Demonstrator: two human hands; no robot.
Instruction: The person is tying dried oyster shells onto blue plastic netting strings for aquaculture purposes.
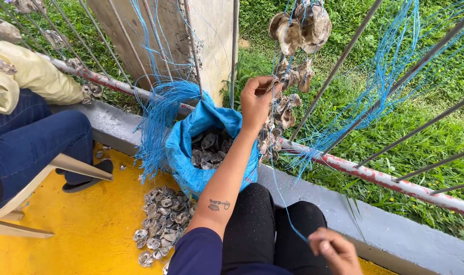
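Here, left hand [256,102] pinches grey oyster shells strung on thin blue nylon cord [280,109]; right hand [336,249] fingers closed on the cord's tail. Slack could tangle in the railing bars [339,63].

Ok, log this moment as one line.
left hand: grips shell string | right hand: pinches blue cord | blue sack: open

Right hand [336,252] cut off at btm edge; grip unclear.
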